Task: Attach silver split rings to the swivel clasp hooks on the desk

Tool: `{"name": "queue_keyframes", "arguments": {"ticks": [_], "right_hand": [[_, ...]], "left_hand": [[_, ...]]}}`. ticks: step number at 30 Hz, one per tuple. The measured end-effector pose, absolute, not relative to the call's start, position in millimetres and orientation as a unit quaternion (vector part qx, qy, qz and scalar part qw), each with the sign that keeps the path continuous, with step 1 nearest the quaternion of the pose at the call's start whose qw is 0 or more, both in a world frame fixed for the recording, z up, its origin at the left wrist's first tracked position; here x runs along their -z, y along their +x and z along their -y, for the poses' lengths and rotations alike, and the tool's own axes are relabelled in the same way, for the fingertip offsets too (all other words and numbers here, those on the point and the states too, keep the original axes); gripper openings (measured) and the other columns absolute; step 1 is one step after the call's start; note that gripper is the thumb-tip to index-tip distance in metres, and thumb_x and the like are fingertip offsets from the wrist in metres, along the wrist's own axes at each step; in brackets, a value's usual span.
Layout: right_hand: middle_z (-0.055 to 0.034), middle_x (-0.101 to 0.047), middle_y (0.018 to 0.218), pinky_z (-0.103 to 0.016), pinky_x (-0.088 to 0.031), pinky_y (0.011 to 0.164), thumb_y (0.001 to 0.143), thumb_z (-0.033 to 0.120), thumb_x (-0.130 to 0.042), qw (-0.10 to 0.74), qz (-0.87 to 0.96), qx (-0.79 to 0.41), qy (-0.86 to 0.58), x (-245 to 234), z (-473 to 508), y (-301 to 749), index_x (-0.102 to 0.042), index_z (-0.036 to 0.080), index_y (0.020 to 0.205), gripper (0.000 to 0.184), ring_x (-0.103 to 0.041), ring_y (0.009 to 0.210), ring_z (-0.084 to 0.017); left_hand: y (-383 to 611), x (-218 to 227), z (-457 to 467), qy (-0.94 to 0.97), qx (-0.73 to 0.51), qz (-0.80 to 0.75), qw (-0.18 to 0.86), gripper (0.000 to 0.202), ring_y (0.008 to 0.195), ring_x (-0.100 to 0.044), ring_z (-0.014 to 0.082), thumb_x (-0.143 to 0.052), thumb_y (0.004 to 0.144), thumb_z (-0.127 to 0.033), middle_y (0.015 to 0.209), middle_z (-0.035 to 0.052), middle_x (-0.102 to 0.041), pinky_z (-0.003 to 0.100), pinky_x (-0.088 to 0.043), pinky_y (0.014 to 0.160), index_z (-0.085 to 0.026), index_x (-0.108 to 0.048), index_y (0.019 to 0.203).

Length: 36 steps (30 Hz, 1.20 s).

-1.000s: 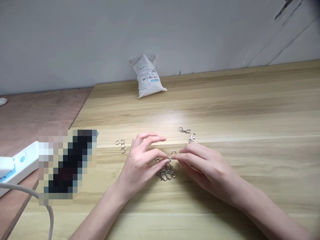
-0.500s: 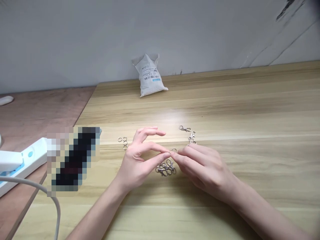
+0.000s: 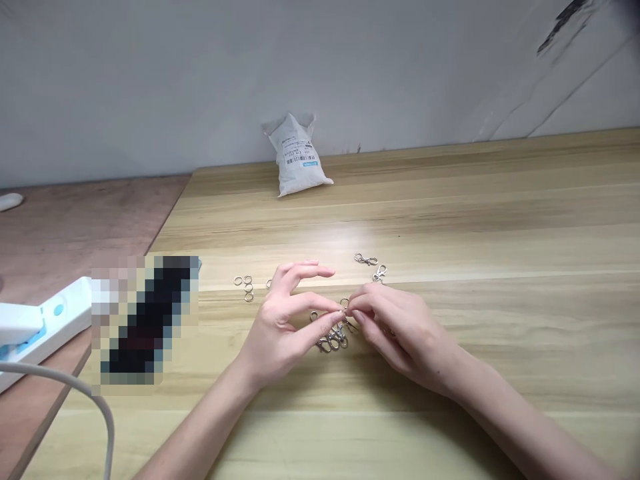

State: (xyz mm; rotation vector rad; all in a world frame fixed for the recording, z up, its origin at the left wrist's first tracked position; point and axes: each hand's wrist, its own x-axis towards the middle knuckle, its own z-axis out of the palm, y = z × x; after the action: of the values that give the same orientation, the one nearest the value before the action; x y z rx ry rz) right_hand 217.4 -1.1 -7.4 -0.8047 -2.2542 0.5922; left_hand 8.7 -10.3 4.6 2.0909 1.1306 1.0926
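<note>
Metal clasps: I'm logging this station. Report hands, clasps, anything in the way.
Left hand and right hand pinching small metal parts, details unclear. Metal clasps heaped on table. In the way: right hand, partly hiding another clasp.

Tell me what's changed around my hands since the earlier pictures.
The right hand has turned, so its thumb shows more clearly. The left hand has eased slightly right, bringing a ring beside it into view. Both hands' fingers still pinch a small metal piece; no visible letting go. The white bag, four loose rings and farthest clasp stayed put.
</note>
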Motion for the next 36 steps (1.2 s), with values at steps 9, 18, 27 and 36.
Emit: {"name": "queue_keyframes", "arguments": {"ticks": [9, 18, 27, 36], "right_hand": [[-0.0056, -0.058, 0.093, -0.027, -0.042, 0.065, 0.098, 0.02, -0.041, 0.25, 0.863, -0.319, -0.302, -3.3, 7.3, 216.4, -0.056, 0.019, 0.104, 0.016, -0.053, 0.076, -0.014], [-0.0033, -0.057, 0.09, -0.028, -0.045, 0.07, 0.103, 0.027, -0.033, 0.211, 0.834, -0.396, -0.32, -10.8, 10.2, 218.6, -0.055, 0.021, 0.1, 0.023, -0.053, 0.077, -0.014], [-0.0012, -0.06, 0.091, -0.026, -0.049, 0.076, 0.105, 0.036, -0.028, 0.217, 0.739, -0.541, -0.338, -20.1, 11.6, 220.5, -0.05, 0.022, 0.091, 0.029, -0.057, 0.082, -0.012], [-0.0022, -0.056, 0.083, -0.024, -0.036, 0.053, 0.099, 0.024, -0.037, 0.191, 0.869, -0.252, -0.381, 0.1, 9.2, 215.0, -0.048, 0.019, 0.082, 0.021, -0.047, 0.06, -0.011]], "left_hand": [[7.1, -4.6, 9.4, 0.786, -0.398, -0.374, 0.291, 0.01, 0.125, -0.048, 0.0228, -0.069, 0.085, -0.017, 0.122, 0.0042, -0.062, 0.045, -0.04, 0.107, -0.026, -0.074, 0.087], [5.8, -4.3, 6.6, 0.778, -0.418, -0.371, 0.286, 0.013, 0.124, -0.051, 0.0249, -0.07, 0.084, -0.018, 0.122, 0.006, -0.063, 0.051, -0.042, 0.106, -0.027, -0.075, 0.09], [7.0, -8.7, 8.4, 0.793, -0.403, -0.377, 0.26, 0.011, 0.123, -0.051, 0.0243, -0.069, 0.084, -0.016, 0.122, 0.0055, -0.063, 0.048, -0.044, 0.104, -0.025, -0.073, 0.088], [13.3, -2.9, 10.2, 0.875, -0.325, -0.358, -0.022, 0.011, 0.114, -0.057, 0.0238, -0.067, 0.081, -0.012, 0.115, 0.0047, -0.068, 0.043, -0.045, 0.096, -0.023, -0.067, 0.08]]}}
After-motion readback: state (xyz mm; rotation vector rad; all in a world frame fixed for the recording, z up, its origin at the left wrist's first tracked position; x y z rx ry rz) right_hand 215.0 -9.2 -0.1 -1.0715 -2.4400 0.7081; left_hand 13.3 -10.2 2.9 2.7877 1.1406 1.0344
